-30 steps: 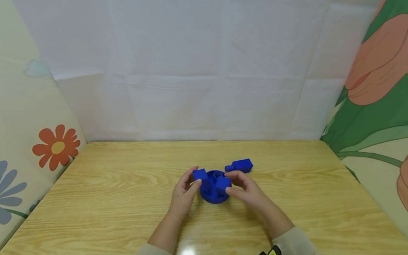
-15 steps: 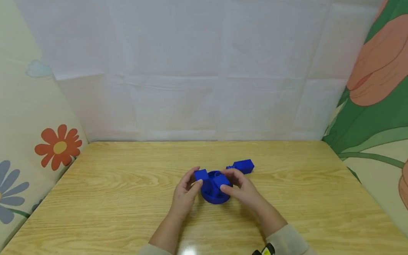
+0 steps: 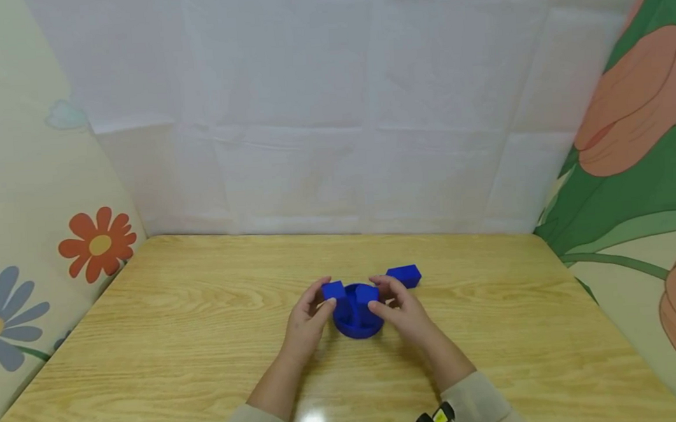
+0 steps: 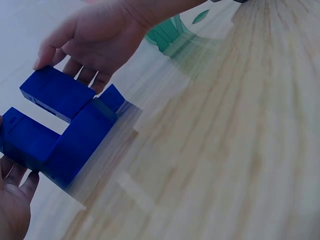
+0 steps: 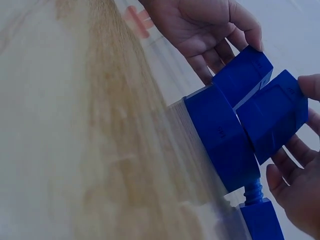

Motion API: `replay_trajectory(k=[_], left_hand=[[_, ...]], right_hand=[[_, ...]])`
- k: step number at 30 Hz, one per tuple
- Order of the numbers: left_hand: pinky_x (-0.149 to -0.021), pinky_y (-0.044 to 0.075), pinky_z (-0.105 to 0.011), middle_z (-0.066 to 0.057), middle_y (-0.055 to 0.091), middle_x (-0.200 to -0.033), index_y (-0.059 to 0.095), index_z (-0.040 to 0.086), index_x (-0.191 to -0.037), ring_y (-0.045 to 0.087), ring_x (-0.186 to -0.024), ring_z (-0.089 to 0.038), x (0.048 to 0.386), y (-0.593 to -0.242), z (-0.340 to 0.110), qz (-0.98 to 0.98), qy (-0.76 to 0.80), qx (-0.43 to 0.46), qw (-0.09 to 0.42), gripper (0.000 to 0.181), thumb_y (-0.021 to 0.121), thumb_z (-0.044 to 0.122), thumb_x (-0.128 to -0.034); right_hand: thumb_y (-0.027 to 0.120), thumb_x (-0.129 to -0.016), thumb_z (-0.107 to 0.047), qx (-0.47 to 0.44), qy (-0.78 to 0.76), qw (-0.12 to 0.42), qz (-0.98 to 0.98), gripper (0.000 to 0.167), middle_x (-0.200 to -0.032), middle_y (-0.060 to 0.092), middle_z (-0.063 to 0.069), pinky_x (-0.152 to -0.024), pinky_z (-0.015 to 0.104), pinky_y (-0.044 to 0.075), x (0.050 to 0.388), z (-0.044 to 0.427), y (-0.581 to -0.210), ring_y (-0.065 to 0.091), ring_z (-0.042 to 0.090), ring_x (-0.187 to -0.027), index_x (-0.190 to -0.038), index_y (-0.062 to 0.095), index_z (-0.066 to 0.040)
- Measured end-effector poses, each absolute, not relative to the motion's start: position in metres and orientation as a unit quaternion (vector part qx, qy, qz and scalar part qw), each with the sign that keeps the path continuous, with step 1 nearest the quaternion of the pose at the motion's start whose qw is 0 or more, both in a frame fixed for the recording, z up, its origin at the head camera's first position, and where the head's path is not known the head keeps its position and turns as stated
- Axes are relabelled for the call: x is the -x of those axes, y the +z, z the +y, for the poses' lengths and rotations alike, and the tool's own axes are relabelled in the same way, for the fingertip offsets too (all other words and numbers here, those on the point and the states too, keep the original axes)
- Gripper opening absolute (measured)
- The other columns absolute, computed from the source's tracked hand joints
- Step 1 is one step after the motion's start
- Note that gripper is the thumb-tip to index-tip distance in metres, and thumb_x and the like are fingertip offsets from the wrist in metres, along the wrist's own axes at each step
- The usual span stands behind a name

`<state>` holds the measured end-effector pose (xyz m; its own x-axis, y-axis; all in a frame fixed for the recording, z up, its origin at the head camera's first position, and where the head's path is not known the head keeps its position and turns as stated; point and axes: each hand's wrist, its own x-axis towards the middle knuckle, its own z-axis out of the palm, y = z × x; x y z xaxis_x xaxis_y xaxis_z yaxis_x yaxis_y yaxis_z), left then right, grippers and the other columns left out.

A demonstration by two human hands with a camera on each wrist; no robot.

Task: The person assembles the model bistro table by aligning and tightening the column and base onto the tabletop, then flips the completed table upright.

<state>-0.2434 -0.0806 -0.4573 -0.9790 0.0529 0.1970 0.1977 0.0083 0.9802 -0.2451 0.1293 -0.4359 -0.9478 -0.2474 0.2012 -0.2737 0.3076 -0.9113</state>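
My left hand (image 3: 306, 325) pinches a blue rectangular block (image 3: 334, 290) between thumb and fingers. The block stands at the left side of a round blue divided tray (image 3: 358, 330), its lower end behind the rim. On the tray's right side my right hand (image 3: 408, 314) holds a second blue block (image 3: 368, 294) the same way, roughly upright. In the right wrist view this block (image 5: 275, 117) meets the tray's rim (image 5: 225, 142); its lower end is hidden, so how deep it sits I cannot tell. The fingers of both hands are bent around the block sides.
Behind the right hand a third blue block (image 3: 407, 276) lies on its side on the wooden table (image 3: 205, 294); its threaded neck (image 5: 253, 191) shows in the right wrist view. A white cloth (image 3: 287, 111) hangs behind the table, flowered panels at both sides.
My right hand has moved slightly left and tipped its block from tilted to nearly upright over the tray. The left hand and its block have stayed almost still.
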Motion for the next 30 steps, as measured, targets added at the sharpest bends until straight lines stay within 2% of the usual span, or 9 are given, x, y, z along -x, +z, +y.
replay_trajectory(k=[4,10,14,20,25,30], left_hand=[[-0.089,0.047,-0.013,-0.024,0.057,-0.131,0.048,-0.001,-0.141,0.057,-0.106,0.002,0.243,-0.458,-0.080,-0.703,-0.703,0.093,0.052,0.045,0.055,0.003,-0.0966],[-0.089,0.047,-0.013,-0.024,0.057,-0.132,0.047,-0.001,-0.141,0.056,-0.107,0.001,0.243,-0.458,-0.080,-0.702,-0.704,0.095,0.051,0.045,0.055,0.004,-0.0971],[-0.089,0.048,-0.013,-0.024,0.057,-0.131,0.048,-0.001,-0.141,0.056,-0.107,-0.001,0.243,-0.457,-0.080,-0.704,-0.702,0.094,0.053,0.044,0.055,0.005,-0.0971],[-0.088,0.048,-0.013,-0.024,0.058,-0.130,0.048,0.000,-0.140,0.057,-0.106,-0.001,0.242,-0.456,-0.080,-0.707,-0.699,0.091,0.052,0.044,0.056,0.005,-0.0969],[-0.088,0.048,-0.013,-0.024,0.058,-0.130,0.048,0.000,-0.140,0.057,-0.105,0.000,0.242,-0.456,-0.080,-0.705,-0.702,0.089,0.051,0.045,0.056,0.004,-0.0966],[-0.088,0.048,-0.012,-0.024,0.058,-0.130,0.048,-0.001,-0.140,0.057,-0.104,0.001,0.243,-0.456,-0.080,-0.705,-0.702,0.088,0.050,0.045,0.055,0.003,-0.0964]], right_hand=[[0.064,-0.094,-0.014,-0.169,0.544,0.005,-0.822,0.047,-0.127,0.057,0.017,-0.083,0.028,0.041,0.247,0.128,-0.433,0.049,0.016,-0.097,-0.138,0.052,-0.006],[0.066,-0.092,-0.015,-0.186,0.529,-0.002,-0.828,0.049,-0.116,0.054,0.015,-0.073,0.024,0.038,0.252,0.129,-0.432,0.044,0.014,-0.086,-0.138,0.052,-0.007],[0.069,-0.091,-0.017,-0.167,0.533,-0.004,-0.830,0.049,-0.118,0.056,0.013,-0.076,0.026,0.039,0.255,0.128,-0.431,0.046,0.016,-0.091,-0.136,0.054,-0.006],[0.071,-0.089,-0.015,-0.144,0.564,-0.007,-0.813,0.050,-0.127,0.059,0.017,-0.091,0.031,0.045,0.256,0.127,-0.433,0.055,0.022,-0.110,-0.135,0.053,-0.003],[0.066,-0.092,-0.009,-0.147,0.583,-0.011,-0.799,0.047,-0.125,0.061,0.022,-0.093,0.030,0.047,0.257,0.127,-0.434,0.057,0.024,-0.110,-0.135,0.051,0.001],[0.060,-0.093,-0.005,-0.145,0.593,0.005,-0.792,0.041,-0.121,0.061,0.022,-0.091,0.026,0.046,0.256,0.131,-0.435,0.055,0.020,-0.109,-0.133,0.053,0.002]])
